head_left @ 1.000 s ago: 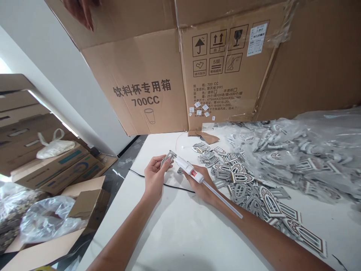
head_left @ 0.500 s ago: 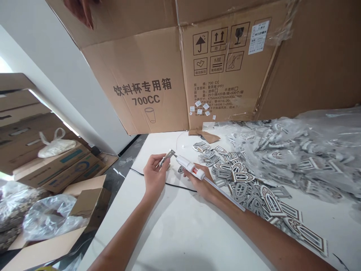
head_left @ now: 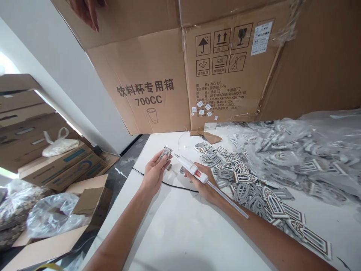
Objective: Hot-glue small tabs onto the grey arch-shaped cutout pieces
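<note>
My left hand (head_left: 154, 168) pinches a small grey window-shaped piece (head_left: 166, 152) above the white table (head_left: 180, 229). In my right hand (head_left: 204, 182) is a white hot glue gun (head_left: 189, 168), its nozzle pointing up and left, a short gap from the piece. A clear glue stick (head_left: 228, 200) sticks out of the gun's back end along my forearm. Beyond the gun lies a heap of grey and white window-shaped pieces (head_left: 241, 177), some with brown outlines. A small object (head_left: 169, 166) rests on the table just below my left fingers, too small to name.
Large cardboard boxes (head_left: 146, 67) stand along the table's far edge. Plastic bags of more pieces (head_left: 299, 150) cover the right side. A black cable (head_left: 177, 186) crosses the table. Open cartons (head_left: 62, 241) stand at left. Another person's hand (head_left: 86, 11) shows at the top.
My left hand has turned the grey piece so its flat face shows more, and drawn it slightly left of the nozzle. The glue gun stays in my right hand, nearly unmoved.
</note>
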The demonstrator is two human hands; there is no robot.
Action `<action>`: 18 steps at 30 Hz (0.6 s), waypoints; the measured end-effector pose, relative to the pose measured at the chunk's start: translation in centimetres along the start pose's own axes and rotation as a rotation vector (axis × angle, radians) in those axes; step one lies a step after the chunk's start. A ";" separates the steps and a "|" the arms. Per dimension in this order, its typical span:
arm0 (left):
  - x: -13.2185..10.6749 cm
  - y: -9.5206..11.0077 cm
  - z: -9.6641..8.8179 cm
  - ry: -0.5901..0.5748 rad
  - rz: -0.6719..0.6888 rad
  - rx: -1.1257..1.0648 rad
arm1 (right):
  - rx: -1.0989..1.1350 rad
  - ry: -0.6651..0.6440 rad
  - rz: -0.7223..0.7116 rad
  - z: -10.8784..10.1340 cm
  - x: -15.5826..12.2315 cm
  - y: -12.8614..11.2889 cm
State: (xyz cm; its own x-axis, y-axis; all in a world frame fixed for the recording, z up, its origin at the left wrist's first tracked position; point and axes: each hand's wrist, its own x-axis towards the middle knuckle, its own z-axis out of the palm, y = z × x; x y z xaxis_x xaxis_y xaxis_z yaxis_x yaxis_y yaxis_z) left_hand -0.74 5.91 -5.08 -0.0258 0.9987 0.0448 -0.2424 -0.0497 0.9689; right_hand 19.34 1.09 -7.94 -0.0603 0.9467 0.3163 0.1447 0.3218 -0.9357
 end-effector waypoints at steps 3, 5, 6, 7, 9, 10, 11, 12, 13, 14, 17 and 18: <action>0.1 0.0 -0.3 -0.033 -0.061 0.018 | -0.018 0.020 -0.007 0.0 0.0 0.1; 0.0 0.1 -0.2 -0.041 -0.072 0.024 | -0.018 0.028 0.001 0.1 0.0 0.2; -0.1 0.1 -0.1 -0.043 -0.074 0.005 | -0.028 0.028 -0.004 0.1 0.0 0.2; -0.1 0.2 0.0 -0.043 -0.076 -0.028 | -0.046 0.026 -0.015 0.0 0.1 0.1; -0.3 0.3 0.3 -0.032 -0.073 -0.104 | -0.084 0.019 -0.048 0.0 0.1 0.0; -0.3 0.3 0.4 -0.028 -0.072 -0.134 | -0.098 0.019 -0.065 0.0 0.1 0.0; -0.4 0.4 0.6 -0.023 -0.071 -0.156 | -0.105 0.019 -0.081 0.0 0.1 -0.1; -0.4 0.4 0.7 -0.016 -0.069 -0.172 | -0.107 0.019 -0.095 0.0 0.2 -0.1; -0.4 0.5 0.7 -0.007 -0.066 -0.188 | -0.109 0.019 -0.108 0.0 0.2 -0.1; -0.4 0.5 0.8 0.004 -0.062 -0.206 | -0.114 0.019 -0.121 0.0 0.2 0.0; -0.4 0.5 0.7 0.025 -0.041 -0.240 | -0.133 0.006 -0.154 0.0 0.2 0.1; -0.3 0.4 0.6 0.021 -0.039 -0.230 | -0.143 -0.001 -0.167 0.1 0.2 0.2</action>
State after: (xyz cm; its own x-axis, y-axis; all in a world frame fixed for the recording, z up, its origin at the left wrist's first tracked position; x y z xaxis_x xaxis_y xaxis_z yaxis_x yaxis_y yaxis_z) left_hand -0.25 5.56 -4.54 -0.0312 0.9995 0.0008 -0.4579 -0.0150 0.8889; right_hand 19.30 1.32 -8.05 -0.0966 0.8800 0.4650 0.2712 0.4728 -0.8384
